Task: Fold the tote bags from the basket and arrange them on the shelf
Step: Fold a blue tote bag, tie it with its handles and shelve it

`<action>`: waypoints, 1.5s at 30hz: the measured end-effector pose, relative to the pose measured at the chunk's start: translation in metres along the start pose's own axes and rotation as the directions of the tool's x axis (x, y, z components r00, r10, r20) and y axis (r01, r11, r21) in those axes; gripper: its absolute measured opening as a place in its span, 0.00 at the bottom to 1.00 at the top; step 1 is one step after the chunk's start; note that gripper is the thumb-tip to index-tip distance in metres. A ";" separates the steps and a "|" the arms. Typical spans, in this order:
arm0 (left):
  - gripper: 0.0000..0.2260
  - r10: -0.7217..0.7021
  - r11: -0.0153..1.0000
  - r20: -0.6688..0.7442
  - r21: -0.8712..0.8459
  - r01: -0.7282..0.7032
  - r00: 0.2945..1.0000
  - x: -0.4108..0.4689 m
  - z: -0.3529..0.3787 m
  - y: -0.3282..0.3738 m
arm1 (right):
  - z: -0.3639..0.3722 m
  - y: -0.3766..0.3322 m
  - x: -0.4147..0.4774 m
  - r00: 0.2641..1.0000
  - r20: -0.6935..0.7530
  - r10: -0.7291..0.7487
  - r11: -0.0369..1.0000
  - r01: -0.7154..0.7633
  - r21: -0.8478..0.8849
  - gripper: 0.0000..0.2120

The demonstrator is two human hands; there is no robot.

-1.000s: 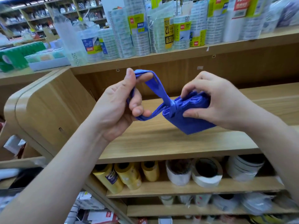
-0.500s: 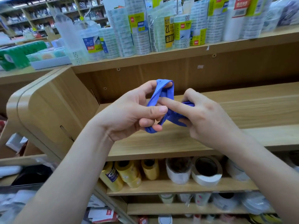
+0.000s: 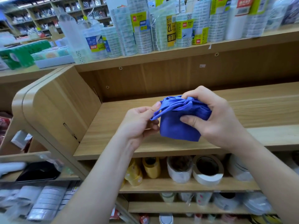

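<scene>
1. Blue cloth, thin and soft: the bag [image 3: 176, 128] is bunched into a small packet, and its strap [image 3: 163, 110] is wound round the gathered top. The folds hide whether it is knotted or only tucked.
2. Handling, as I judge it: light and limp, with no stiffness of its own, so the packet will likely loosen if released. It is not fragile, and the weave looks matte rather than slippery.
3. Where to hold: squeeze the body of the packet to keep the folds in, and take the strap's free loop to tighten it.
4. The right hand [image 3: 216, 120] has its fingers curled over the gathered top and its thumb pressed on the front face, clamped on the packet.
5. The left hand [image 3: 139, 125] pinches the strap loop between thumb and fingers at the packet's left edge, closed on it. Both forearms rise from below and meet at the bag.
6. Place: the bag sits in both hands over the shelf [image 3: 113, 135], near its front edge. I cannot tell whether the lower corner touches the board. Tape rolls [image 3: 207, 170] lie 1 level below, and no basket is in view.
</scene>
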State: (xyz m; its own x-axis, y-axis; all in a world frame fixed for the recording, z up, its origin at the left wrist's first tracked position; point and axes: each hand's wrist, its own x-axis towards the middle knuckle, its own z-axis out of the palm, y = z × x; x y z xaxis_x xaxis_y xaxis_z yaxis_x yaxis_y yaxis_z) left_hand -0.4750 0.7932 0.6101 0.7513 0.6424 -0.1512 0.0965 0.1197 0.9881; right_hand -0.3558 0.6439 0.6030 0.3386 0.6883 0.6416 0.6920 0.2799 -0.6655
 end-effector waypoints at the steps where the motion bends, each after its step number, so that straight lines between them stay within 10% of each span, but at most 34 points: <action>1: 0.10 0.021 0.999 -0.015 0.035 -0.021 1.000 -0.001 0.002 -0.003 | 0.000 0.000 -0.001 0.999 -0.027 0.032 0.998 -0.030 0.063 0.17; 7: 0.13 0.435 0.897 0.050 -0.115 -0.428 0.899 -0.008 0.009 -0.012 | 0.009 0.010 -0.004 0.967 -0.122 0.226 0.900 -0.159 0.406 0.16; 12: 0.10 0.501 0.864 0.167 -0.052 -0.500 0.849 -0.016 0.006 -0.011 | 0.007 0.015 0.000 0.907 -0.004 0.421 0.551 -0.253 0.795 0.15; 19: 0.15 0.585 0.790 0.282 0.011 -0.613 0.760 -0.021 0.002 -0.007 | 0.009 0.021 0.001 0.848 0.090 0.523 0.379 -0.326 0.866 0.18; 28: 0.08 0.545 0.768 0.271 0.217 -0.602 0.793 -0.023 0.007 -0.013 | 0.026 0.018 0.003 0.711 -0.184 0.679 0.575 -0.359 0.735 0.12; 33: 0.05 0.544 0.762 0.325 0.193 -0.618 0.773 -0.018 0.001 -0.018 | 0.020 0.018 0.008 0.693 -0.003 0.721 0.385 -0.398 0.833 0.20; 38: 0.15 0.548 0.785 0.266 0.164 -0.597 0.793 -0.013 -0.001 -0.030 | 0.022 0.021 0.011 0.592 -0.116 0.797 0.384 -0.351 0.854 0.08; 45: 0.15 0.483 0.842 -0.270 -0.116 -0.526 0.833 -0.024 0.032 -0.053 | 0.049 0.015 0.019 0.484 -0.315 0.817 0.481 -0.267 0.835 0.08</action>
State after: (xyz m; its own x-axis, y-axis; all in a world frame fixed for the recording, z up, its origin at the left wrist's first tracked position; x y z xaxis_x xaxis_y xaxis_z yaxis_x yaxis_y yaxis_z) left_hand -0.4771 0.7471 0.5617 0.4958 0.7976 0.3436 -0.3898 -0.1491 0.9087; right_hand -0.3702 0.6937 0.5868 0.9297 0.3507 -0.1128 -0.2904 0.5094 -0.8100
